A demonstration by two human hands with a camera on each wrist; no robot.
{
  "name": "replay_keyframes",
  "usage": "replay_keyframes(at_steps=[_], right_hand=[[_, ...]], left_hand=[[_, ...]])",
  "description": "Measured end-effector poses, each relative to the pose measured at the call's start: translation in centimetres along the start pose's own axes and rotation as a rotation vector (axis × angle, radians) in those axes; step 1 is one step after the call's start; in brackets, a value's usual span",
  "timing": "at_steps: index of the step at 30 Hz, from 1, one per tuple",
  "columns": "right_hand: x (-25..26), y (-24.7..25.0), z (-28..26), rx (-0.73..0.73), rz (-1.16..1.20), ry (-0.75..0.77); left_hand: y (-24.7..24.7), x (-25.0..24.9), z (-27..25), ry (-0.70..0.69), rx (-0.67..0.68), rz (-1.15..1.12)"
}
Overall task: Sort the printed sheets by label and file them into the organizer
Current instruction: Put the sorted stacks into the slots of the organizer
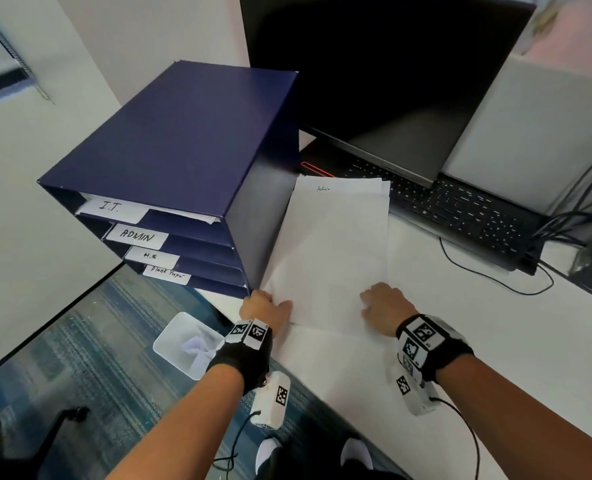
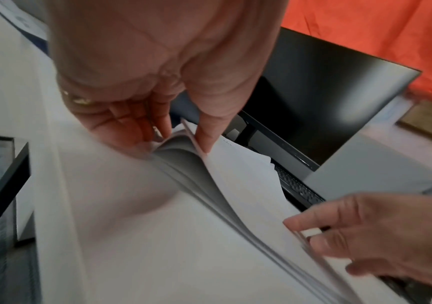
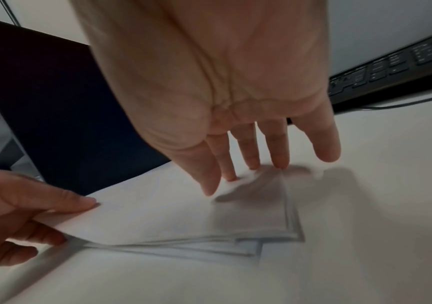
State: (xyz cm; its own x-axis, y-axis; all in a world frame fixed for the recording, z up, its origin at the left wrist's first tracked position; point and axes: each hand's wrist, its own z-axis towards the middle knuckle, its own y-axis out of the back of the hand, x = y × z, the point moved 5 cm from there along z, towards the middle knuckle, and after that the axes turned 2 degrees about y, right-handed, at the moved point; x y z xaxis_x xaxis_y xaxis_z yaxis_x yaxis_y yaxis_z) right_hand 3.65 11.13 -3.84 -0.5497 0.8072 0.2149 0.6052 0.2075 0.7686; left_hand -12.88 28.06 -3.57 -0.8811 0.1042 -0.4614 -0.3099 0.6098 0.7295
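Left hand [image 2: 158, 67] pinches sheets [image 2: 235, 181]; head view reads "Admin".

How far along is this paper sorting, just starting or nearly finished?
Partly done: the organizer already has sheets in its top I.T. slot; the other slots' contents cannot be seen. In hand: the left hand pinches a corner of the stack of sheets, topped by one marked Admin, while the right hand rests on it. Left: that stack on the desk awaits filing.
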Motion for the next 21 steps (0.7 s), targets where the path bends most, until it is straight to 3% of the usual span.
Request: replay_keyframes(at_steps=[2,6,10,16,21], right_hand=[[-0.3,0.9,0.7,-0.025,0.036,-0.016],[-0.7,2.9,2.8,-0.037,0.05,-0.035],[-0.8,5.1,5.9,-0.063,0.016,-0.084],[-1.2,9.2,10.8,-0.149,-0.014,-0.083],[-0.9,13.8,12.7,-0.367,0.073,-0.136]], left_hand=[[-0.5,-0.6,-0.4,-0.032,-0.038,0.185],[-1.8,-3.2,-1.4,-0.24,-0.162,0.544],[-3.0,-6.8,0.8,-0.385,-0.073,0.636],[-2.0,-10.7,5.5,-0.247,0.021,0.612],[-3.1,-10.4,6.6,-0.243,0.111,0.732]])
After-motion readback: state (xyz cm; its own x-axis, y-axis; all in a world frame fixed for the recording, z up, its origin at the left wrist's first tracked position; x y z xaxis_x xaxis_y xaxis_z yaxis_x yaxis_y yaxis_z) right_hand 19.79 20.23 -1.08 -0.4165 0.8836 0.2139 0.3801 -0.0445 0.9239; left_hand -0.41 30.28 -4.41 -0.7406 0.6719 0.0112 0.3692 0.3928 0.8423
